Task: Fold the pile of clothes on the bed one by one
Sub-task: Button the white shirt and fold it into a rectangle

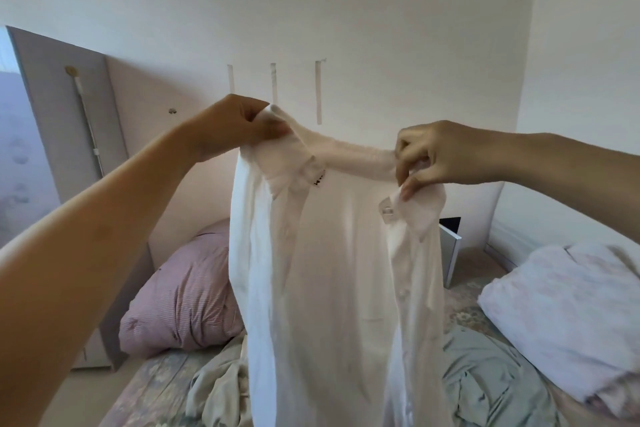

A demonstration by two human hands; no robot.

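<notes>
A white button-up shirt [339, 274] hangs in the air in front of me, its open front facing me and its lower part running out of the bottom of the view. My left hand [239, 128] grips the left end of the collar. My right hand [436, 156] pinches the right end of the collar. On the bed [152, 392] behind the shirt lie a crumpled beige garment [218, 388] and a pale green garment [485, 381]; the shirt hides the part of the pile between them.
A pink striped pillow [180, 305] lies at the bed's head on the left. A folded white-and-pink cloth [568, 315] rests on the right side. A wardrobe [62, 121] stands at the left, and a white bedside unit [450, 246] behind the shirt.
</notes>
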